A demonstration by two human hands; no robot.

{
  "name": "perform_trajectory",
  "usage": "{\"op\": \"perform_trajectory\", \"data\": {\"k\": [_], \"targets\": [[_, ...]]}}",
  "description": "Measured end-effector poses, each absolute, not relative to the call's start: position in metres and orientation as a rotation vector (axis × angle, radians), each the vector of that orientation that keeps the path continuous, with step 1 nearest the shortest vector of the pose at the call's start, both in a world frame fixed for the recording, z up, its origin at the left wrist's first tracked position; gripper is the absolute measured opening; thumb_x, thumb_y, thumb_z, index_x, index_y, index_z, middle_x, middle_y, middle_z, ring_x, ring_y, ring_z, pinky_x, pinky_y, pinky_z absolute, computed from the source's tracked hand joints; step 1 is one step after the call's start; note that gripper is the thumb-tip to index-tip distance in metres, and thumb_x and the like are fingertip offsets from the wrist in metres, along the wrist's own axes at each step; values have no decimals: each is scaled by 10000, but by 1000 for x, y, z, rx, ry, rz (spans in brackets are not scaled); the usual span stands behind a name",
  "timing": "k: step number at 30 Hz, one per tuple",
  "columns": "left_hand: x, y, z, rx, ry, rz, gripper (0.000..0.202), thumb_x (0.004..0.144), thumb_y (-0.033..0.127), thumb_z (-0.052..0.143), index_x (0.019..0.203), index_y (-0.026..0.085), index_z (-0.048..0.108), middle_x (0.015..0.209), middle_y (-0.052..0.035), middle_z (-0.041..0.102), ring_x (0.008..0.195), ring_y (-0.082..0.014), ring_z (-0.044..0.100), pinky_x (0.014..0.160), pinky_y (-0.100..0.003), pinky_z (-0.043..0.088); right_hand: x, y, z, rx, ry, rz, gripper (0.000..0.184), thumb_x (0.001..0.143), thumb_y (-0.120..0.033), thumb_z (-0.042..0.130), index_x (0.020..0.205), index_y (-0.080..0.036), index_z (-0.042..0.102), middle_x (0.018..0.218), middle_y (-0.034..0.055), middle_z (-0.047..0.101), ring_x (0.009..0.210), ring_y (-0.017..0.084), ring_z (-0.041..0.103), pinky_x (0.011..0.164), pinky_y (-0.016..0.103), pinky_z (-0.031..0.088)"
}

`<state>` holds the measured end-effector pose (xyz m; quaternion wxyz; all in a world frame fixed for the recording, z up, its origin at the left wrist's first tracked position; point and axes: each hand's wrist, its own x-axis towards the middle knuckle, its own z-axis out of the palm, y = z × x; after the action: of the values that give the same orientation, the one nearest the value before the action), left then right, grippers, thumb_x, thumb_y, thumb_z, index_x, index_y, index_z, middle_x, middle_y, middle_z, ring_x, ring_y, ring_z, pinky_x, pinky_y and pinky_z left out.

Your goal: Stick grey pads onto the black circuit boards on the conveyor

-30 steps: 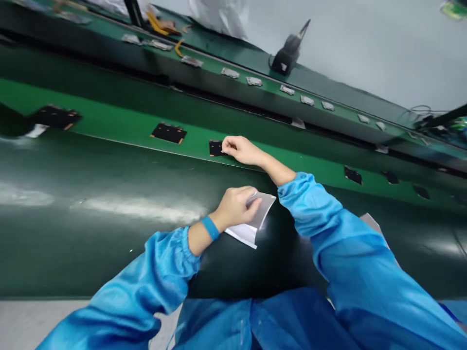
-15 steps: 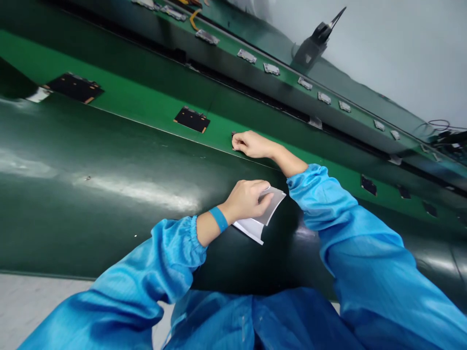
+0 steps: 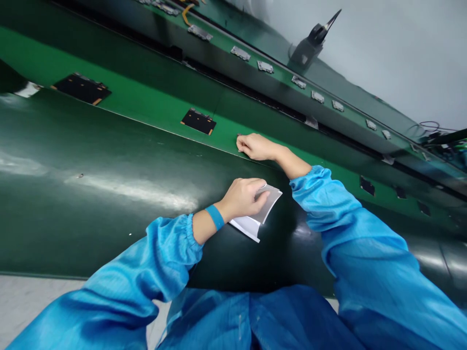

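My left hand (image 3: 242, 198) rests on the dark green table, fingers curled over a small stack of white and grey sheets (image 3: 255, 219) and holding it down. My right hand (image 3: 257, 146) reaches onto the bright green belt (image 3: 146, 104), fingers closed and pressed down over a small black part that is almost wholly hidden beneath them. A black board with orange corners (image 3: 198, 121) lies on the belt just left of that hand. Both arms wear blue sleeves, and a blue band sits on my left wrist.
A larger black board (image 3: 81, 88) lies further left on the belt; small black parts (image 3: 367, 185) lie to the right. A farther green strip carries several grey modules (image 3: 265, 66). A black tool on a stand (image 3: 313, 41) stands behind it.
The black part, visible beside my right fingers a second ago, is now covered by that hand. The boards on the belt have shifted right in view. My left hand stays on the sheets.
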<state>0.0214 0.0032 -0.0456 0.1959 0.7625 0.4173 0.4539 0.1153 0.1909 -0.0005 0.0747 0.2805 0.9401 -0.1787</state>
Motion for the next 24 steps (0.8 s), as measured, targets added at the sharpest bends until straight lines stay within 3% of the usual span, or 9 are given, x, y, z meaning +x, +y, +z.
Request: {"op": "perform_trajectory", "data": {"k": [11,14,17,20,22,24], "targets": [[22,3,-45,2069,1143,1285,314,925,290,538,680,242,349,614,27,450,571,-149,406,584,-329,293,135,184,-2,933,2805,-469,142,975,-80,530,931,-164,636,888,78,711,734,183,551,713,283,339],[18,6,-43,1933,1167,1274,357,924,337,555,646,234,356,575,36,420,549,-133,395,563,-308,287,137,179,0,1115,2760,-348,33,976,-149,620,965,-177,608,918,103,712,745,210,574,676,309,307],[7,14,-40,1692,1243,1288,359,909,389,595,627,210,465,553,32,480,548,-126,432,536,-270,303,147,169,3,1460,2800,-257,262,911,-281,779,1032,-180,570,928,96,689,746,217,566,670,314,291],[-5,24,-37,1494,1261,1308,288,872,409,638,717,166,651,640,-1,647,593,-142,530,551,-248,387,168,147,2,1660,2929,-735,186,966,-321,656,909,-193,533,764,13,588,686,171,501,672,293,328],[-9,29,-37,1429,1254,1313,297,847,426,666,740,151,695,681,-20,698,606,-151,564,556,-247,419,185,127,-1,1562,2946,-1214,230,985,-360,562,830,-194,529,722,-4,541,681,154,476,686,283,359],[-10,31,-37,1405,1248,1307,310,830,441,683,745,145,715,693,-33,717,605,-155,580,553,-246,431,199,107,-3,1438,2940,-1484,286,964,-436,573,829,-184,570,752,0,555,701,149,473,694,282,370]]}}
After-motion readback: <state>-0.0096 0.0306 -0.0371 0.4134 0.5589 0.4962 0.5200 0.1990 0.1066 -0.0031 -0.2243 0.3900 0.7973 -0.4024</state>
